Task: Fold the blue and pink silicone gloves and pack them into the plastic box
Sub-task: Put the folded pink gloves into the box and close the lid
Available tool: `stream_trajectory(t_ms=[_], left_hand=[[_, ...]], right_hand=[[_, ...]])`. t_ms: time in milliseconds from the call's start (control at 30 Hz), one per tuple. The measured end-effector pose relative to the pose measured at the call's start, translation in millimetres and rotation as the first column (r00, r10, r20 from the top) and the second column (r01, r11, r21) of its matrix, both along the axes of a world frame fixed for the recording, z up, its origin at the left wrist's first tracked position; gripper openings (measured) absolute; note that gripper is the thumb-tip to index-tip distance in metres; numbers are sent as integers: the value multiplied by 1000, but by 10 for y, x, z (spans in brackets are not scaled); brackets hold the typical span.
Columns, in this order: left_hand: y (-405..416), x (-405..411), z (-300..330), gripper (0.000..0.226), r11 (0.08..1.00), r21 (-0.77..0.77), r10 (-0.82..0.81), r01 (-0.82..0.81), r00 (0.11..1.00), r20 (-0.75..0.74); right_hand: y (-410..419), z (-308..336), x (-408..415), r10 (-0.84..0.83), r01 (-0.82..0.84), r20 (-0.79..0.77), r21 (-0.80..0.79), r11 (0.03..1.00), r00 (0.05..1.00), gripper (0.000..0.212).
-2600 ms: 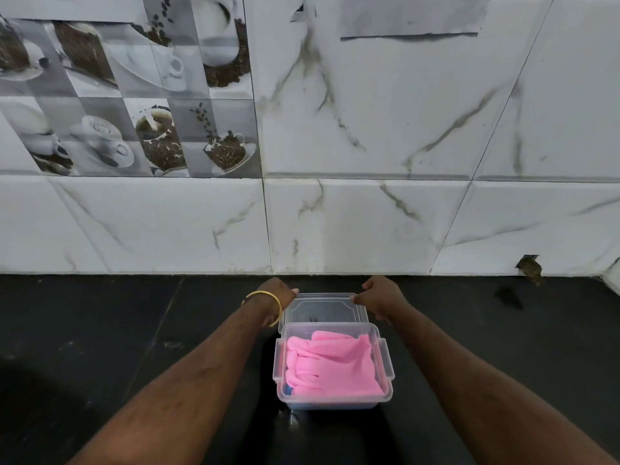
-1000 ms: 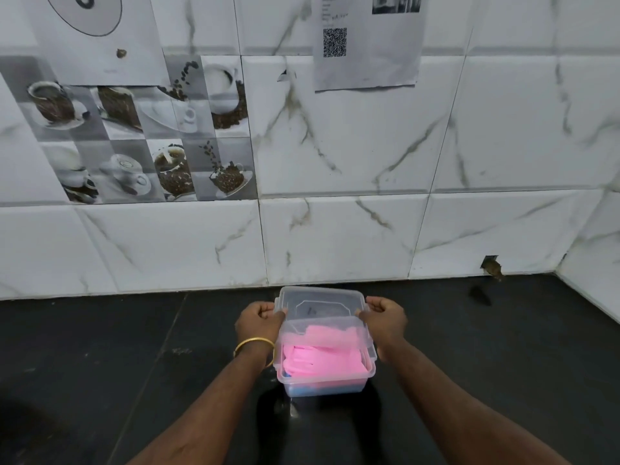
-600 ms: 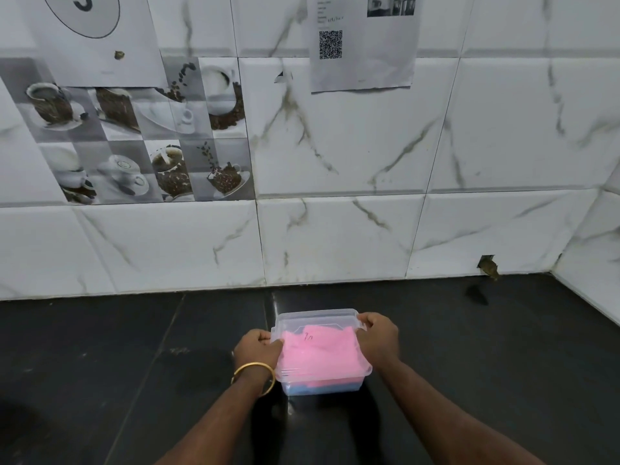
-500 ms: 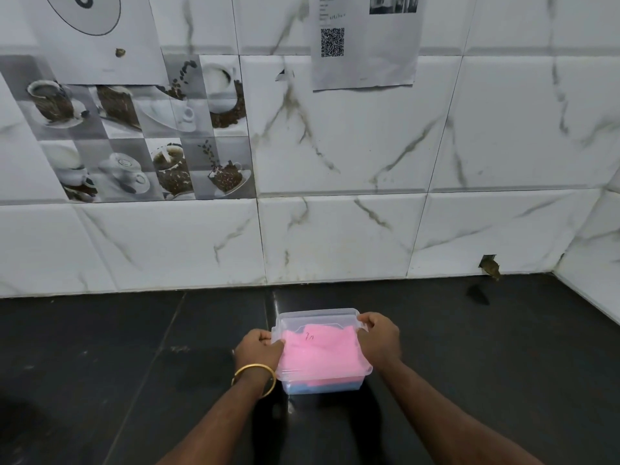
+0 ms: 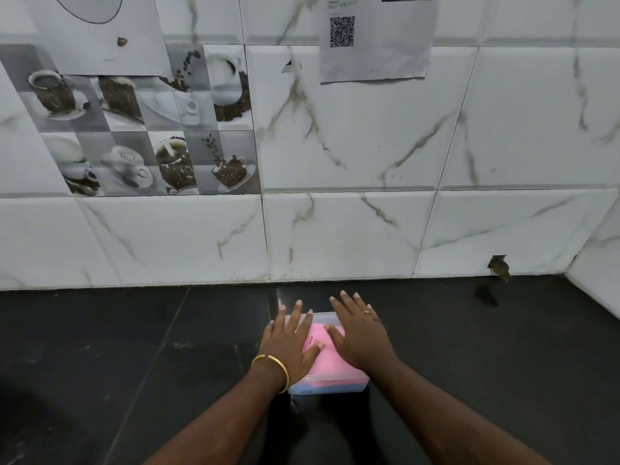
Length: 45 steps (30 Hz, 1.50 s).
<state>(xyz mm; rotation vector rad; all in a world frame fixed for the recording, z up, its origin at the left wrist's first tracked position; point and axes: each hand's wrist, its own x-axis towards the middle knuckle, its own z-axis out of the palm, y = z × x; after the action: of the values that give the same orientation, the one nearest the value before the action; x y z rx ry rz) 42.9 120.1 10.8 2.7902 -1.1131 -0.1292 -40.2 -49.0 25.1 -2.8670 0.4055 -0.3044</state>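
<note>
Head view: left hand (image 5: pixel 291 344) and right hand (image 5: pixel 359 333) lay flat, fingers spread, gripping nothing, on the lidded plastic box (image 5: pixel 327 384) on the counter (image 5: pixel 117 364). Pink gloves (image 5: pixel 323 359) (soft, springy) probably resisted; the light, slick box seemed best held by its sides.

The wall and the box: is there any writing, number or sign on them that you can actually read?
None can be read as words.
QR code: a printed code on the paper sheet taped to the wall; the small lines above it are too blurred to read.
Left sheet: only part of a drawn circle shows.
Plastic box: a small dark mark on its lid, too small to read.
</note>
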Motion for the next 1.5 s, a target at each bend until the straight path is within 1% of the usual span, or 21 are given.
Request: stream_trajectory(t_ms=[100,167,400,533,600,633,667,700,733,767,800,833,867,933,1000,1067,1100,1233,1300,1400,1500], left_hand=[[-41,22,-70,80,996,88,-29,31,999,-21],[-35,17,-102,80,995,95,-16,18,1000,-21],[-27,-6,-155,78,999,43,-11,12,1000,-7],[-24,21,-165,75,1000,22,-19,19,1000,-8],[-1,25,-156,70,998,-63,-2,0,999,-43],[27,27,-166,69,986,-161,32,-46,995,-90],[61,22,-177,72,952,-275,87,-135,980,-179],[106,14,-179,79,895,-357,157,-266,939,-305],[157,9,-187,86,820,-395,209,-414,859,-466],[212,1,-201,88,730,-399,212,-555,739,-640],[262,-13,-217,81,634,-392,160,-667,609,-777],[294,-28,-234,68,558,-366,97,-745,496,-863],[329,-35,-239,58,523,-337,60,-783,428,-902],[374,-24,-234,49,520,-290,48,-803,367,-929],[387,7,-243,43,518,-214,4,-828,253,-967],[397,25,-234,38,499,-146,-55,-854,137,-989],[407,33,-228,38,491,-132,-68,-861,113,-991],[451,16,-164,46,428,-114,-94,-896,81,-992],[451,19,-142,48,380,-138,-105,-915,106,-989],[388,3,-105,46,346,-230,-69,-910,219,-973],[298,-74,-65,34,399,-361,15,-843,399,-917]], right_hand=[[-5,-114,81,55,-62,-181,-33,998,982,72],[-30,-198,81,46,-59,-227,-48,997,973,73],[-64,-365,57,35,-55,-204,-90,994,978,79],[-76,-377,94,33,-56,-235,-92,994,971,79],[-70,-359,95,26,-51,-254,-93,994,967,78],[-60,-347,92,20,-46,-260,-94,994,966,78],[-45,-332,90,12,-39,-268,-95,995,963,77],[-21,-307,95,4,-31,-279,-94,995,960,77],[7,-278,109,-3,-24,-293,-87,996,956,76],[44,-245,128,-6,-18,-307,-75,997,952,76],[90,-213,157,-5,-15,-315,-60,998,949,76],[139,-185,192,5,-19,-317,-39,999,948,75],[203,-160,230,28,-33,-314,-12,999,949,73],[352,-136,294,84,-72,-294,53,996,952,69],[499,-158,334,122,-102,-270,87,991,955,64],[598,-212,343,131,-120,-252,60,991,959,61],[623,-243,338,127,-124,-242,29,992,962,60],[629,-329,326,109,-120,-220,-37,992,969,59],[625,-354,330,106,-117,-217,-38,992,970,59],[623,-383,340,100,-113,-220,-47,992,970,60],[619,-408,349,92,-107,-219,-55,993,971,61]])
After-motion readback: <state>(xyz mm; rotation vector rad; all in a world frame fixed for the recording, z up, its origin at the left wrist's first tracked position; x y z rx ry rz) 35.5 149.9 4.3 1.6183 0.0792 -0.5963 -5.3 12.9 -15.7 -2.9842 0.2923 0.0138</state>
